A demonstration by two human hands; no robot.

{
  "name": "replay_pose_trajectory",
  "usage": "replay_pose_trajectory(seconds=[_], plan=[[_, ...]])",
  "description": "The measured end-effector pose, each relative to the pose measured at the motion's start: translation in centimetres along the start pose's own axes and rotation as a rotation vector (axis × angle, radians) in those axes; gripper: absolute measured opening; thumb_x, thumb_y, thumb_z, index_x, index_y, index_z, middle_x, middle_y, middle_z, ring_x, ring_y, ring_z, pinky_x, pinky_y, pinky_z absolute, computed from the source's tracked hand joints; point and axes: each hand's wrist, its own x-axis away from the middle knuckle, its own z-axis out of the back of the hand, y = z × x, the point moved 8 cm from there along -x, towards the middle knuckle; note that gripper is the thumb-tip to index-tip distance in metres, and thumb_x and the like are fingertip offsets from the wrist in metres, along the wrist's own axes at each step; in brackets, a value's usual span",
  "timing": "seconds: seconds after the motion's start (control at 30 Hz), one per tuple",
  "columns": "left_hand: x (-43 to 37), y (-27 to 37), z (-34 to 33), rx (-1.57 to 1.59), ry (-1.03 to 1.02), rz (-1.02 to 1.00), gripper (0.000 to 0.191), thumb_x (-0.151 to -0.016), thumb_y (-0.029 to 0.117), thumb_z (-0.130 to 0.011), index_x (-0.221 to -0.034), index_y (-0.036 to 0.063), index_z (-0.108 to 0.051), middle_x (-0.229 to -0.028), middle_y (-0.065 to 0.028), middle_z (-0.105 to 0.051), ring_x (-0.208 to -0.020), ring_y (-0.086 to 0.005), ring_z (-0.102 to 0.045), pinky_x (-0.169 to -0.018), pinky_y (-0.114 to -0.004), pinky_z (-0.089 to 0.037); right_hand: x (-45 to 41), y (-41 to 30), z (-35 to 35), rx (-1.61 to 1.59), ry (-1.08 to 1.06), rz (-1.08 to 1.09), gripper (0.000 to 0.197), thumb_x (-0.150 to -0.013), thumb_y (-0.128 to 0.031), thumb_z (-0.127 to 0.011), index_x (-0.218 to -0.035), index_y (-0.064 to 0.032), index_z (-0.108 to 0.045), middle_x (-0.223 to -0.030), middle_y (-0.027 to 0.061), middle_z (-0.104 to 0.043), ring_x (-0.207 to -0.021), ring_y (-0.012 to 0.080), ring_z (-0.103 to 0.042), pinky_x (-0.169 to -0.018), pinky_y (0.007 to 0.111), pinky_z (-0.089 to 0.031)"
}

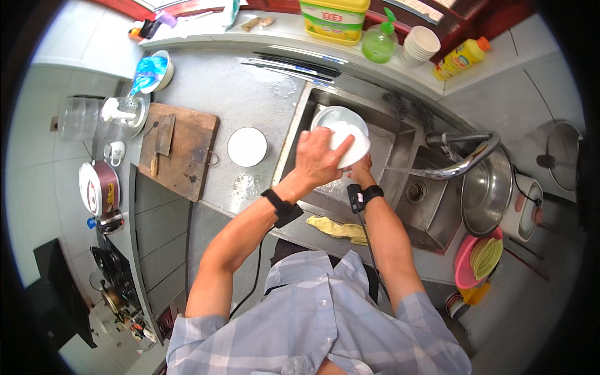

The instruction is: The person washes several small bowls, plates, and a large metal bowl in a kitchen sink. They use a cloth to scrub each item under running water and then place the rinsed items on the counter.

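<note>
My left hand [318, 157] grips a white bowl [352, 149] above the left basin of a stainless steel sink [403, 136]. Just behind it, my right hand [362, 169] is partly hidden by the bowl; whether its fingers also hold the bowl, I cannot tell. Another whitish bowl [338, 116] is in the basin beyond my hands. Water runs from the curved metal faucet [450, 172] to the right of my hands. On the counter left of the sink lies a round white dish or lid [247, 146].
A wooden cutting board [194, 154] bears a cleaver [165, 136]. A yellow cloth [338, 229] lies at the sink's near edge. Along the sill stand a green pump bottle [378, 43] and stacked white cups [420, 46]. A large metal basin [487, 192] is right of the sink.
</note>
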Motion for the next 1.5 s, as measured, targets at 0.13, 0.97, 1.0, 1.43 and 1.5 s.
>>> replay_pose_trajectory(seconds=[0.13,0.97,1.0,1.43,1.5], plan=[[2.4,-4.6,5.9,-0.046,0.209,0.218,0.059,-0.055,0.009,-0.07,-0.114,0.0101,-0.062,-0.091,-0.0156,-0.055,-0.079,-0.0311,-0.054,-0.064,-0.042,-0.042,2.6,-2.0,1.8,0.124,0.127,-0.013,0.023,-0.086,-0.021,-0.056,-0.091,0.0011,-0.061,-0.074,0.0128,-0.067,-0.054,0.0198,-0.063,-0.047,0.038,-0.051],[17.0,-24.7,7.1,-0.266,-0.25,1.069,0.041,-0.075,0.034,-0.074,-0.105,0.0063,-0.069,-0.086,-0.0146,-0.07,-0.08,-0.0306,-0.068,-0.072,-0.042,-0.052,7.2,6.2,10.0,-0.515,0.159,0.076,0.026,-0.087,-0.023,-0.058,-0.089,0.0022,-0.055,-0.071,0.0093,-0.056,-0.055,0.0174,-0.054,-0.042,0.035,-0.053],[16.5,-23.9,7.3,-0.266,-0.252,1.063,0.041,-0.075,0.034,-0.074,-0.105,0.0063,-0.069,-0.086,-0.0146,-0.07,-0.08,-0.0306,-0.068,-0.072,-0.042,-0.052,7.4,6.1,10.4,-0.46,0.192,0.084,0.025,-0.087,-0.022,-0.057,-0.087,0.0026,-0.055,-0.07,0.0098,-0.057,-0.053,0.0178,-0.055,-0.041,0.034,-0.053],[13.0,1.2,-19.8,1.559,-0.305,1.462,0.04,-0.088,0.02,-0.068,-0.117,-0.0035,-0.055,-0.106,-0.0146,-0.065,-0.095,-0.0246,-0.065,-0.085,-0.039,-0.052,9.9,4.8,12.1,-0.22,0.21,0.125,0.027,-0.089,-0.02,-0.057,-0.082,0.0061,-0.059,-0.066,0.0109,-0.06,-0.048,0.0178,-0.057,-0.04,0.031,-0.05],[13.1,3.0,-22.4,2.006,-0.138,1.605,0.038,-0.091,0.019,-0.064,-0.119,-0.0039,-0.054,-0.107,-0.0151,-0.064,-0.097,-0.0253,-0.065,-0.086,-0.042,-0.053,10.5,3.7,13.0,0.118,0.258,0.213,0.029,-0.09,-0.021,-0.057,-0.082,0.0067,-0.06,-0.069,0.0116,-0.063,-0.05,0.016,-0.059,-0.039,0.03,-0.05]])
